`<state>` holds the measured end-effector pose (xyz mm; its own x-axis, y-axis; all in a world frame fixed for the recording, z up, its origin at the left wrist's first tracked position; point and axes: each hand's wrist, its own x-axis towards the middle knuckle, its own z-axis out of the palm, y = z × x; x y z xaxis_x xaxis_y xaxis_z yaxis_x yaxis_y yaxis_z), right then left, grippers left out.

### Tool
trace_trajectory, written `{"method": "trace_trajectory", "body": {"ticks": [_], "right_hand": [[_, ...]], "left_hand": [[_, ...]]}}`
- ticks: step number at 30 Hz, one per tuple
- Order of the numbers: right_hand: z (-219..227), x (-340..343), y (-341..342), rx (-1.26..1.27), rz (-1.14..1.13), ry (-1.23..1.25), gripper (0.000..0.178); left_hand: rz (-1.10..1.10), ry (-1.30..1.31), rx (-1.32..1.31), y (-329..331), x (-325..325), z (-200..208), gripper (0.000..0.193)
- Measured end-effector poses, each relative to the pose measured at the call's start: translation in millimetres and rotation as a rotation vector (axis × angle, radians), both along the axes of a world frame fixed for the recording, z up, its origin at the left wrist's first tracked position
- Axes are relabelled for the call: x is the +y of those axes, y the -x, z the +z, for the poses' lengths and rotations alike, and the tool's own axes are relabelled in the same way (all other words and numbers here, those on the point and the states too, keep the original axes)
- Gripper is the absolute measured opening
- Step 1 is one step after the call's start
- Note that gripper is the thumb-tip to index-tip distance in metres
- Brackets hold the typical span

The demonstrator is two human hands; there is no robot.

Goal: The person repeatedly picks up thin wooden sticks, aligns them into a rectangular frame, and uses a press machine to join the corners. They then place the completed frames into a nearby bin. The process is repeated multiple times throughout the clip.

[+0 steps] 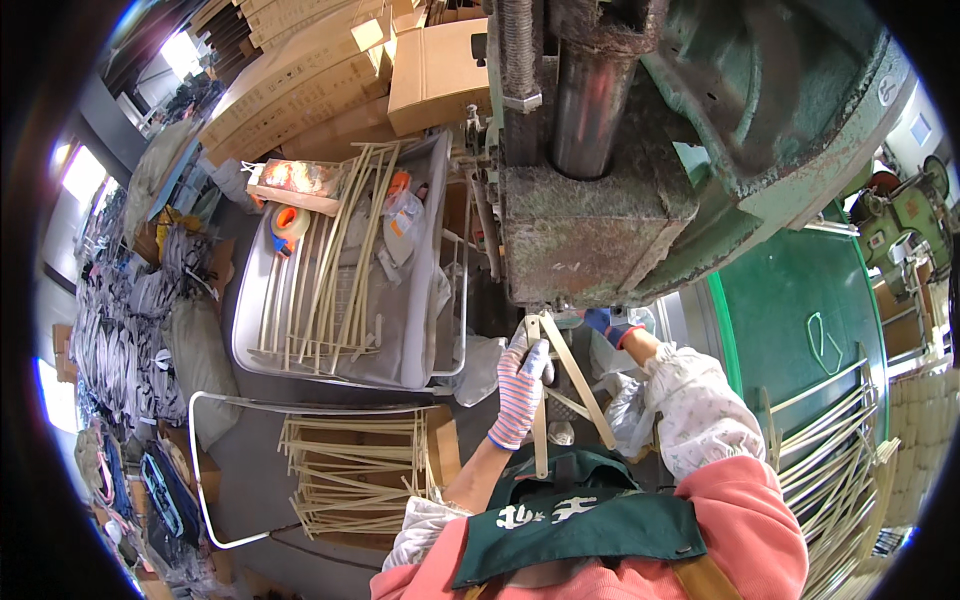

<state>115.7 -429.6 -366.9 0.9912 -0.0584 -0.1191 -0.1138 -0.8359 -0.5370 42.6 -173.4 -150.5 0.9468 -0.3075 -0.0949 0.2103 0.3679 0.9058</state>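
In a pink, white and blue striped glove, my left hand is closed around a pair of flat cream-coloured strips. They meet near the top and spread apart downward in a narrow V. Their upper ends lie just below the head of a worn green press. My right hand, in a blue and red glove, reaches beneath the right side of the press head. Its fingers are mostly hidden there, so I cannot tell whether they hold anything.
A white tub at the left holds long cream strips, a tape roll and a small box. Bundled strips lie on cardboard below it. On the right is a green table, with more strips at its near end.
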Motion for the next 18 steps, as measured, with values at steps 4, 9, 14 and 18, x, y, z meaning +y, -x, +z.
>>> {"method": "trace_trajectory", "body": {"ticks": [4, 9, 14, 18], "right_hand": [[-2.4, -15.4, 7.0, -0.019, -0.009, -0.047, 0.024], [-1.5, -14.2, -1.6, -0.026, -0.059, 0.052, 0.024], [76.7, 25.3, 17.8, -0.235, 0.11, -0.572, 0.023], [168.2, 73.7, 33.4, 0.103, 0.035, -1.109, 0.026]], "left_hand": [[0.008, 0.047, 0.025, -0.1, -1.3, -4.1, 0.029], [-0.025, 0.048, 0.016, -1.6, 0.5, -6.6, 0.031], [-0.041, 0.045, 0.02, -3.6, 1.8, -3.7, 0.035], [-0.045, 0.099, 0.061, -4.3, 0.5, 0.0, 0.035]]}}
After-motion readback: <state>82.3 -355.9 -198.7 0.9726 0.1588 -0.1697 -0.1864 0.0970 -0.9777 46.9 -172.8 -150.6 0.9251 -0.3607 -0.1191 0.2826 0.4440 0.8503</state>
